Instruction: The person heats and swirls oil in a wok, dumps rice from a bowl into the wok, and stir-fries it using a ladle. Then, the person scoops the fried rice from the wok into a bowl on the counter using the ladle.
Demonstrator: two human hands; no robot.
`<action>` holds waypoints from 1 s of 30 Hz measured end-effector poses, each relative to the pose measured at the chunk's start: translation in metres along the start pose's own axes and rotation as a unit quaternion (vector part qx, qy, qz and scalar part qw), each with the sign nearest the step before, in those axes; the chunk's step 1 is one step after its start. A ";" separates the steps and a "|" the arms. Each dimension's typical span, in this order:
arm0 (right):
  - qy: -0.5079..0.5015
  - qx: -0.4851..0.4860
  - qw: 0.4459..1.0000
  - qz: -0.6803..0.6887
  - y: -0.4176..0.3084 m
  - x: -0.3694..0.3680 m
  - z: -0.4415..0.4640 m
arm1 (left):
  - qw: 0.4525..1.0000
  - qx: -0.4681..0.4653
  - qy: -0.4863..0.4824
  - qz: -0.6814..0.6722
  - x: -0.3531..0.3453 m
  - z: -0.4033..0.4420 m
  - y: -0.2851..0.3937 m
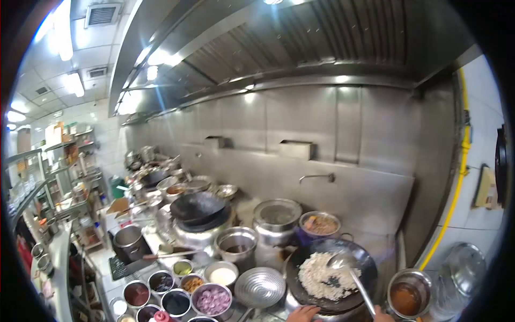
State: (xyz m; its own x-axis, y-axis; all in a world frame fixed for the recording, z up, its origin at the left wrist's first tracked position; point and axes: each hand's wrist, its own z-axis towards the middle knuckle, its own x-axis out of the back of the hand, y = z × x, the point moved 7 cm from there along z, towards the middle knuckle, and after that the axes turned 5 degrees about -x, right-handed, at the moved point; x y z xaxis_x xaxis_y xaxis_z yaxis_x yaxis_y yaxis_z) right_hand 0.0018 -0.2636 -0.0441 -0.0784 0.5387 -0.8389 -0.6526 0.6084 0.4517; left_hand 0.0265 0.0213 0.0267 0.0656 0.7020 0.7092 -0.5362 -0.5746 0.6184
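Observation:
A black wok (366,268) sits on the burner at the lower right, with white rice (316,273) spread in it. My right hand (382,315), cut off by the bottom edge, is closed round the handle of a metal ladle (340,261). The ladle's bowl rests in the rice. At the wok's near rim, my left hand (303,313) is closed on the wok's edge; part of its grip is out of frame. Beside the wok on the left lies a perforated metal strainer (260,287).
Containers of chopped onion (212,300), sauces and other ingredients crowd the counter's left. A pot of brown liquid (406,298) stands right of the wok. Behind are a lidded pot (277,213), a food-filled bowl (319,223) and a wall faucet (317,177). Another wok (199,208) sits farther left.

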 end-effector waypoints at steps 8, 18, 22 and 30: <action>-0.309 0.104 0.309 0.893 0.026 -0.083 0.002 | 0.992 -0.087 0.043 0.075 -0.007 0.023 0.011; -0.363 0.223 -0.135 0.895 0.034 -0.168 -0.057 | 0.980 -0.133 0.141 0.046 0.014 0.002 0.068; -0.390 0.147 -0.018 0.909 0.015 -0.135 -0.021 | 0.993 -0.080 0.072 0.046 -0.043 0.000 0.025; -0.500 0.165 -0.195 0.828 0.048 -0.177 -0.043 | 0.989 -0.087 0.115 -0.013 0.056 -0.009 0.088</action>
State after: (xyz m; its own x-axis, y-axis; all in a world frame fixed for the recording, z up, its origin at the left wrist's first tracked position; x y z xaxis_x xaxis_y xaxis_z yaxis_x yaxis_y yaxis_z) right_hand -0.0480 -0.3550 0.1130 0.4450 -0.7192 0.5336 -0.4067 -0.6931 -0.5951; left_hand -0.0244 0.0135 0.1181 -0.1005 0.8045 0.5853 -0.6755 -0.4872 0.5536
